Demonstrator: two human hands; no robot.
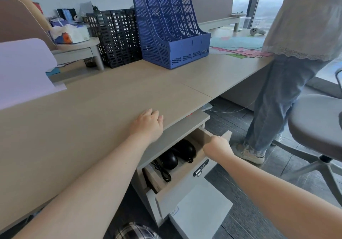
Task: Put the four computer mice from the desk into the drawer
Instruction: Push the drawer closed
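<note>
The top drawer [187, 175] of a grey cabinet under the desk stands partly open. Two black computer mice [169, 160] [187, 149] lie inside it with a black cable [162, 172] coiled beside them; the rest of the drawer is hidden under the desk. My right hand [217, 149] is shut on the drawer's front edge. My left hand [148, 125] rests palm-down near the edge of the beige desk [92, 113], fingers loosely spread, holding nothing.
A blue file rack [170, 31] and a black one [116, 37] stand at the back of the desk. A person in jeans [273, 98] stands to the right by a grey swivel chair [318, 126]. A lower drawer [199, 209] juts out below.
</note>
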